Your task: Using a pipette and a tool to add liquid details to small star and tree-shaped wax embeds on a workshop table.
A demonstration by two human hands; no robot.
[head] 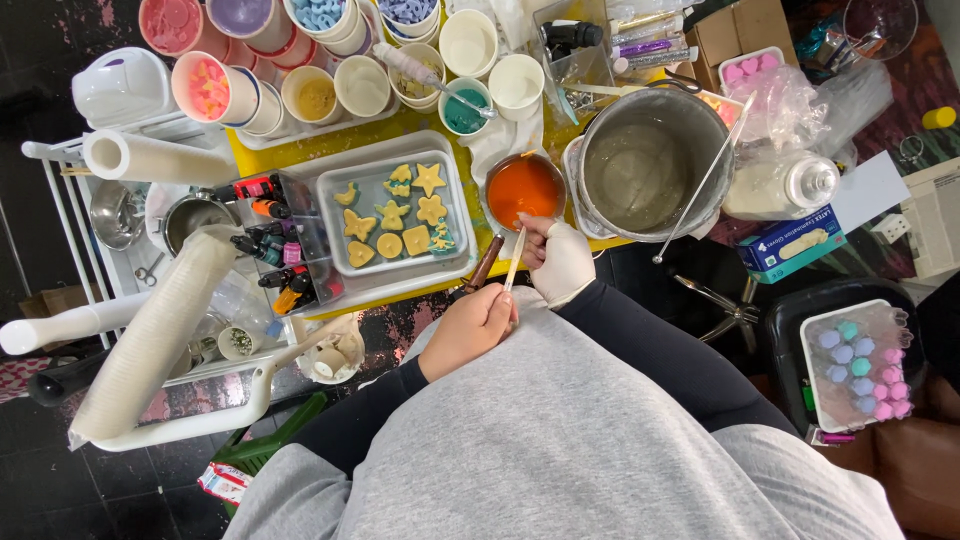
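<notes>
cluttered yellow table [300, 150]; left hand [470, 328] fingers pinching wooden stick [514, 260]; gloved right hand [562, 258] gripping orange cup [523, 189], steel pot [645, 165] beside.

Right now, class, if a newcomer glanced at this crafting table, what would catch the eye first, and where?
The cup of bright orange liquid at the table's middle stands out, with the gloved right hand and bare left hand holding a thin wooden stick just below it. Left of it lies a grey tray of yellow shapes; right of it stands a big metal pot.
</notes>
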